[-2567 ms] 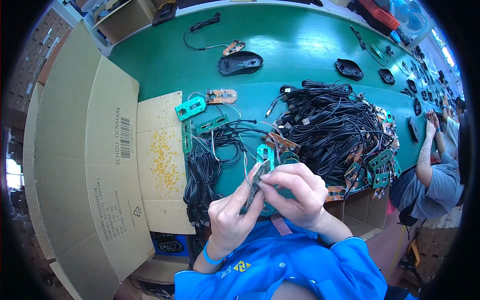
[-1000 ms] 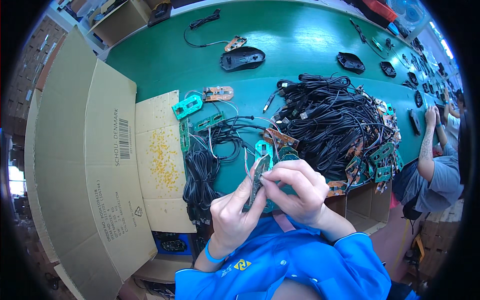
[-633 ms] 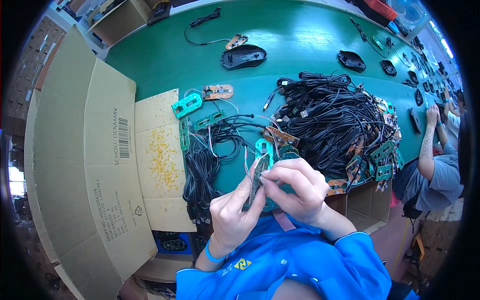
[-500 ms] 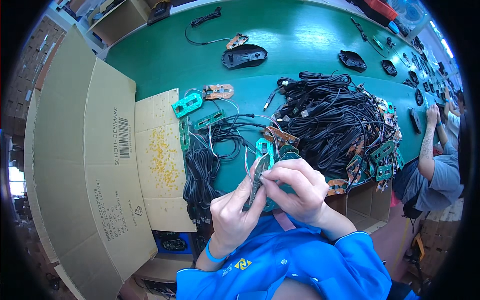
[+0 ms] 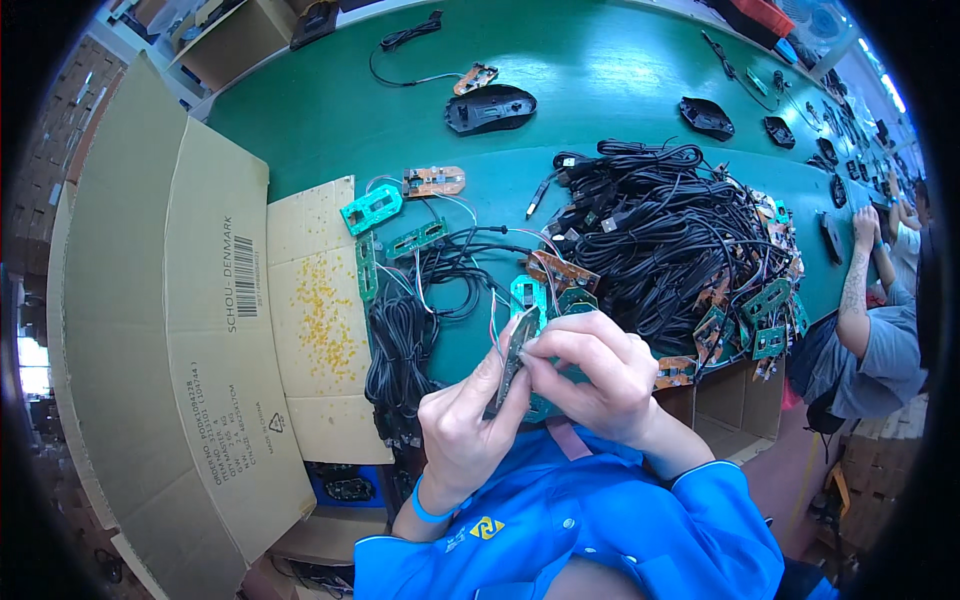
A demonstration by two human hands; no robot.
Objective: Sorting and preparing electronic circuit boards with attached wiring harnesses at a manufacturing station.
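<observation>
My left hand (image 5: 462,425) grips a small dark circuit board (image 5: 516,350) held on edge just above the near rim of the green table (image 5: 600,90). My right hand (image 5: 592,372) pinches the board's top edge with thumb and fingertips. Thin wires run from the board toward a teal board (image 5: 527,294) and a brown board (image 5: 562,270) lying just beyond my hands. A bundle of black cables (image 5: 400,345) lies left of my hands.
A large tangle of black cables with small boards (image 5: 665,235) fills the table's right. Flattened cardboard (image 5: 170,320) lies at the left. Black mouse shells (image 5: 490,108) sit farther back. Another person (image 5: 880,320) sits at the right edge.
My hands stay in place on the board; the view has shifted slightly, nothing else has moved.
</observation>
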